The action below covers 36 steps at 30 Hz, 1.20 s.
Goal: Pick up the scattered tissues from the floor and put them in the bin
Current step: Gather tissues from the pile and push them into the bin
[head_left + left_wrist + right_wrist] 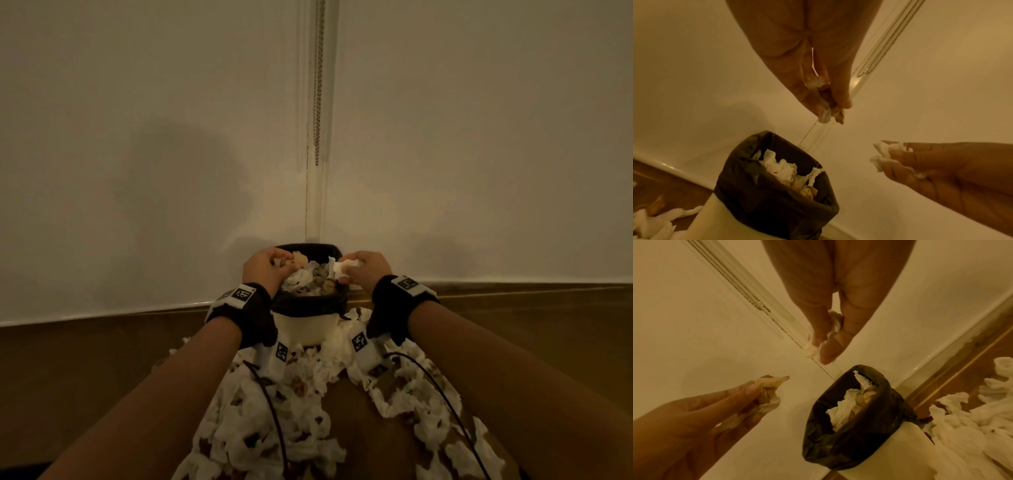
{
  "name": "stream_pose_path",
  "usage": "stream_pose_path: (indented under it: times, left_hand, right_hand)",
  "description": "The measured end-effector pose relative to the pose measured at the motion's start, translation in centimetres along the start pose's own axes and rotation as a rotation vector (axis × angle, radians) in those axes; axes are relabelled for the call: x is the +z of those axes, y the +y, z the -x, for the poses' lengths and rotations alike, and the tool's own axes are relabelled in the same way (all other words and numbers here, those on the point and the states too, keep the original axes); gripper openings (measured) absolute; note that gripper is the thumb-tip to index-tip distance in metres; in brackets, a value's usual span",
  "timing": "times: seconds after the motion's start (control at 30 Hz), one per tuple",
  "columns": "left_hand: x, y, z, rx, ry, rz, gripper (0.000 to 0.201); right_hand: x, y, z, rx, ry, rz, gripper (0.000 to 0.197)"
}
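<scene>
A small white bin [303, 327] with a black liner [777, 203] stands in the room's corner, part full of crumpled tissues [308, 279]. My left hand [265, 270] hovers over the bin's left rim and pinches a brown-stained tissue [830, 112] between its fingertips. My right hand [364, 269] is over the right rim and grips a white crumpled tissue [347, 265], seen as a wad [813, 347] in the right wrist view. Many white tissues [274, 428] lie scattered on the wooden floor in front of the bin.
White walls meet behind the bin, with a bead chain [318, 85] hanging in the corner. A white skirting board [102, 311] runs along the wooden floor [85, 377]. Black cables [274, 418] trail from my wrist cameras over the tissues.
</scene>
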State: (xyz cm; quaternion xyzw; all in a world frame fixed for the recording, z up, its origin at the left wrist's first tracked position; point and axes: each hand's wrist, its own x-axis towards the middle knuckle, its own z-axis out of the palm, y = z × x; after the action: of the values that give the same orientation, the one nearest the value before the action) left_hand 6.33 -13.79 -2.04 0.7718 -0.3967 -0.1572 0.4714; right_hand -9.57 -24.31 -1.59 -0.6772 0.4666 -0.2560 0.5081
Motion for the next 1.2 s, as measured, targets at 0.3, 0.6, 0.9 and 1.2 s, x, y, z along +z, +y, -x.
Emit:
stream_pose_path:
  times: [0.3, 0.6, 0.9, 1.2]
  left_hand:
    - [5.4, -4.6, -3.8, 0.054, -0.068, -0.132, 0.025]
    - [9.6, -6.9, -5.9, -0.034, -0.208, -0.344, 0.041]
    - [10.8, -6.7, -4.8, 0.046, -0.115, -0.369, 0.052]
    - [13.3, -4.9, 0.6, 0.427, 0.001, -0.249, 0.021]
  right_hand:
    - [3.7, 3.6, -6.0, 0.055, -0.045, 0.291, 0.026]
    - [6.0, 5.4, -8.3, -0.008, -0.094, 0.630, 0.034]
    - [5.8, 5.8, -7.7, -0.151, -0.174, 0.529, 0.046]
    - [-1.2, 12.4, -2.5, -0.039, 0.287, 0.270, 0.031]
